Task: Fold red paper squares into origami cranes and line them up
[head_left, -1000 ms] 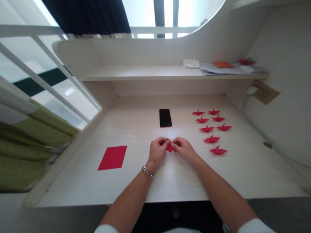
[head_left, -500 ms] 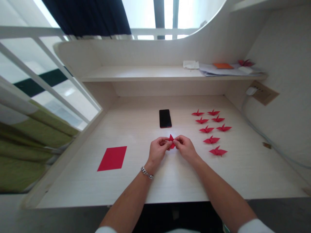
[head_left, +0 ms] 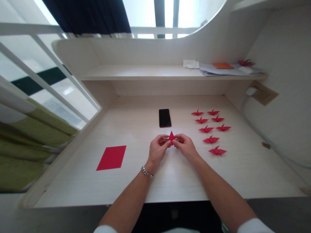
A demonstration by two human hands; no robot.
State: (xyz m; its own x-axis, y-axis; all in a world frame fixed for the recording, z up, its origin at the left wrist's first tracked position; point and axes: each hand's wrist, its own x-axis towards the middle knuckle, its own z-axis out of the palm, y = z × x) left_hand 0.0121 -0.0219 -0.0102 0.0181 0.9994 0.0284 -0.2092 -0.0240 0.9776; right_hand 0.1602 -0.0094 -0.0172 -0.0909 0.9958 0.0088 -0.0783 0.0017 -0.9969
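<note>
Between my two hands, over the middle of the desk, is a small piece of folded red paper (head_left: pixel 171 137) with a pointed tip facing away from me. My left hand (head_left: pixel 158 147) pinches its left side between thumb and fingers. On the other side my right hand (head_left: pixel 185 145) pinches it the same way, both thumbs close together on the near face. The fingers hide the paper's lower edges. Several red paper cranes (head_left: pixel 211 139) stand in two columns to the right of my right hand. A flat red paper sheet (head_left: pixel 111 158) lies to the left.
A black phone (head_left: pixel 165 117) lies just beyond my hands on the pale desk (head_left: pixel 80 184). Above the back runs a shelf (head_left: pixel 136 72) with papers (head_left: pixel 221 70) and an orange sheet (head_left: pixel 223 66). A white cable (head_left: pixel 257 129) hangs from the wall socket (head_left: pixel 263 93) at right.
The folded paper has turned in my fingers, so its point now stands straight and more of its face shows. Both hands stay in nearly the same place.
</note>
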